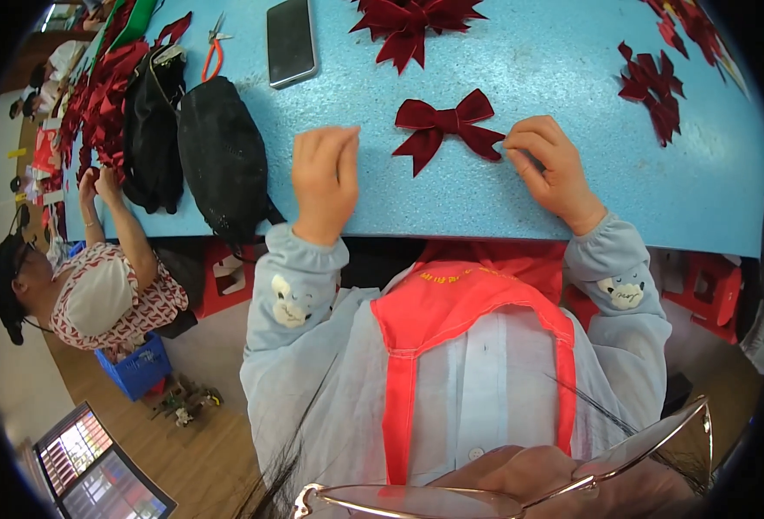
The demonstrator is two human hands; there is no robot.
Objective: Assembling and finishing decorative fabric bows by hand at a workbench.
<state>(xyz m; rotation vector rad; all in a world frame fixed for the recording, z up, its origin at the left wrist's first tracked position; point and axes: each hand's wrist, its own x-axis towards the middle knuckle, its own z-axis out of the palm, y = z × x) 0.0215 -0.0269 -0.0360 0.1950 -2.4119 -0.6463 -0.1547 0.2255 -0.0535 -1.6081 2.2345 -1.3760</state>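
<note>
A dark red velvet bow (445, 125) lies on the blue table, its two tails spread toward me. Beside its right tail is my right hand (553, 169), thumb and fingers closed in a pinch that meets the edge of the tail. My left hand (321, 177) is raised over the table left of the bow, apart from it. Its fingers are bent together and their tips are slightly blurred; whether anything small is between them is hidden.
Bows are heaped at the far middle (412, 26) and lie at the right (654, 91). Left of me are a black phone (292, 43), red-handled snips (214, 56), a black pouch (222, 151) and piled red ribbon (105, 112). A seated person (105, 294) works at the left.
</note>
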